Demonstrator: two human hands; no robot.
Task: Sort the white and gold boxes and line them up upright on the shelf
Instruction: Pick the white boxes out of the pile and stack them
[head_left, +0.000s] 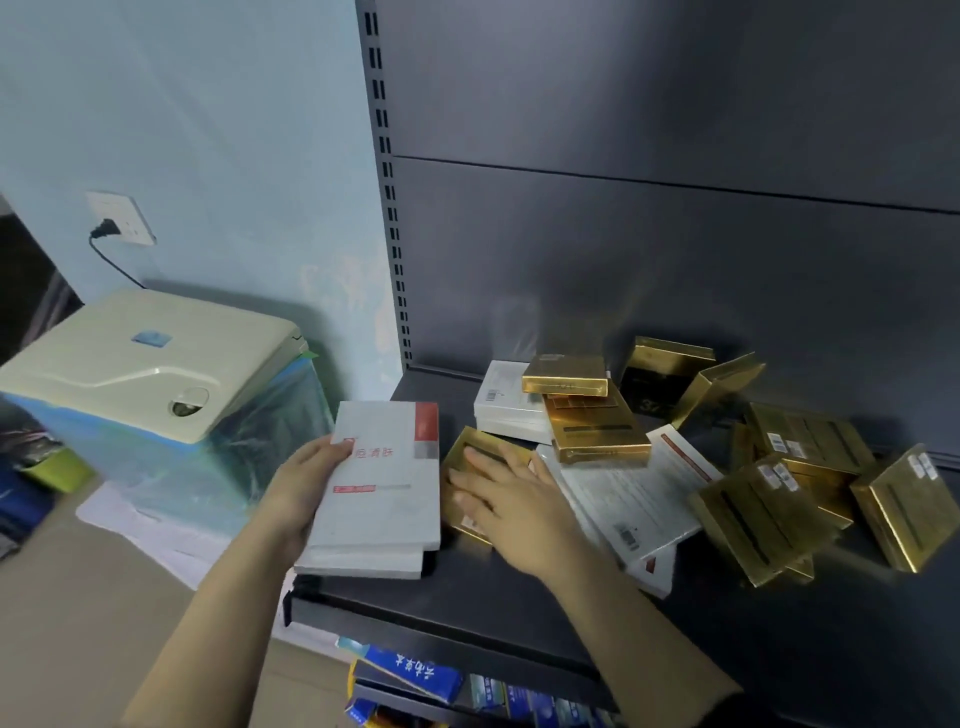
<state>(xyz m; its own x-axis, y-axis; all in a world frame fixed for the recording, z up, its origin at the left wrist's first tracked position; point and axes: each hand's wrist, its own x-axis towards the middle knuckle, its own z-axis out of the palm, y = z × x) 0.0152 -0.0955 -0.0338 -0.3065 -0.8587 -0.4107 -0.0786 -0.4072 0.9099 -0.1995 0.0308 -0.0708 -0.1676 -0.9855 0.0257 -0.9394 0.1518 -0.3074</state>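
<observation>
Left hand (307, 486) grips perhaps 2 white boxes (382, 493); right hand (511, 501) touches gold box (480, 440).

White box (382, 483) in left hand (304, 488) carried red Chinese chars, approx. "清肤"; the red strip of print below was too small to read. Black-and-gold box (649, 387) at the back showed a gold no. starting w/ "3", 2nd digit unclear. Blue box (415, 673) lower down bore white Chinese chars, blurred. Barcode stickers (777, 442) on gold box (821, 434): illegible.
</observation>
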